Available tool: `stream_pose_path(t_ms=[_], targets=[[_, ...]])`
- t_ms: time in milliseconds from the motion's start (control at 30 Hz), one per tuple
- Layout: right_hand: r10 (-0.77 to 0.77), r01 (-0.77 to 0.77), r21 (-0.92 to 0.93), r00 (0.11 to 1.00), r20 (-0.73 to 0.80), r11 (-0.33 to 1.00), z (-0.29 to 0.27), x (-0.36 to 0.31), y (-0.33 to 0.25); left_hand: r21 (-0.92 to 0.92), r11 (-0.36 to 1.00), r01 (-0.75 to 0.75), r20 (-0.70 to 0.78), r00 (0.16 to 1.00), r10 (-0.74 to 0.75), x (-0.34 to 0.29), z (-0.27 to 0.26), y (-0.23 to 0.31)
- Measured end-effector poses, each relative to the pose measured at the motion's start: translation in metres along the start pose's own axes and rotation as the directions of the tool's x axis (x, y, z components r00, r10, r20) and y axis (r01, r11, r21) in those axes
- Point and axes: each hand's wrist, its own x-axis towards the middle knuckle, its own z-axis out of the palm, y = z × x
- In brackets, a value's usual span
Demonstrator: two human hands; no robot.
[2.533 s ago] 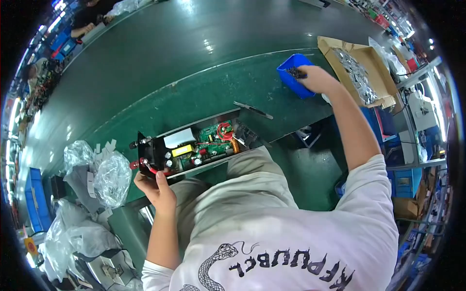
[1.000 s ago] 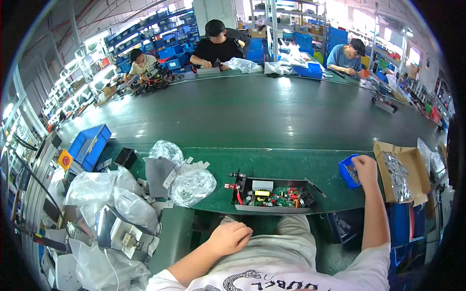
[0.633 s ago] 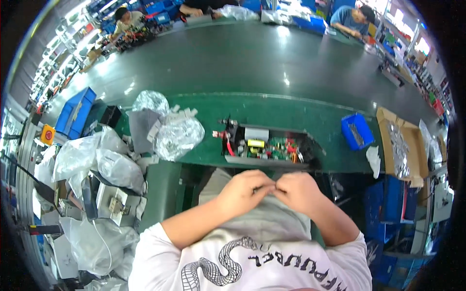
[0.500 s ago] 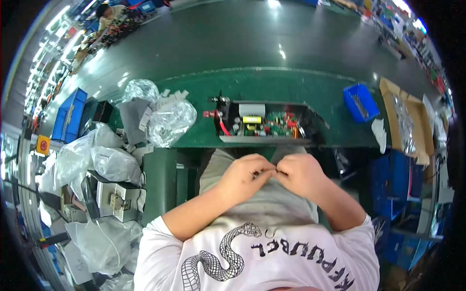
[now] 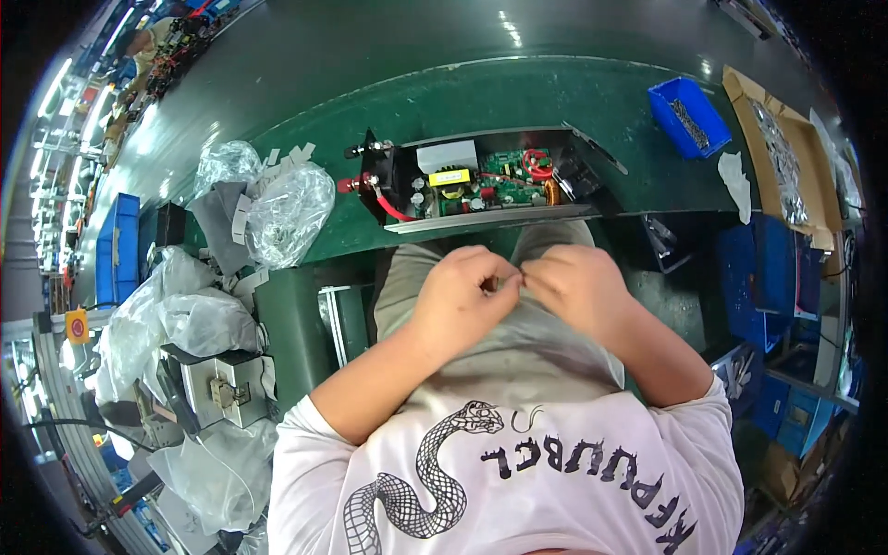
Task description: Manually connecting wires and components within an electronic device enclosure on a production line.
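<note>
My left hand (image 5: 467,291) and my right hand (image 5: 575,285) meet above my lap, thumbs and fingers pinched together with their tips touching. Whatever sits between the fingertips is too small or too hidden to make out. Just beyond them, at the near edge of the green table (image 5: 407,106), lies an opened electronic unit in a dark metal housing (image 5: 481,218). Inside it I see a green circuit board (image 5: 504,192), a yellow transformer (image 5: 450,178) and coiled red wire (image 5: 537,166). Red and black terminals stick out of its left end panel (image 5: 377,185). Neither hand touches the unit.
At the right stand a blue bin (image 5: 690,118) of small metal parts and a cardboard tray (image 5: 754,129) with silvery bags. Clear plastic bags (image 5: 291,213) and grey sheets lie to the left. A white box-shaped device (image 5: 222,388) sits lower left. Another person (image 5: 143,51) works far left.
The view has shifted and turned, so the table and unit appear higher and further left. Both hands stay together above my lap, with fingers still pinched.
</note>
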Motion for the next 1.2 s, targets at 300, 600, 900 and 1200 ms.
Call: stream_pose_path(t_ms=[300,600,900,1200], targets=[[0.388,-0.337,0.262,0.904,-0.179,0.905,0.023,-0.001,0.026,0.510,0.824,-0.245,-0.173,0.910,0.377,0.027,0.020,-0.064],[0.443,-0.401,0.256,0.886,-0.137,0.880,0.031,-0.004,0.036,0.681,0.671,-0.294,-0.147,0.842,0.519,0.033,0.026,-0.064],[0.419,-0.341,0.313,0.878,-0.231,0.887,0.025,-0.003,0.032,0.687,0.672,-0.276,-0.152,0.850,0.504,0.032,0.026,-0.067],[0.416,-0.368,0.270,0.898,-0.147,0.890,0.028,-0.008,0.033,0.707,0.648,-0.284,-0.136,0.844,0.518,0.033,0.028,-0.064]])
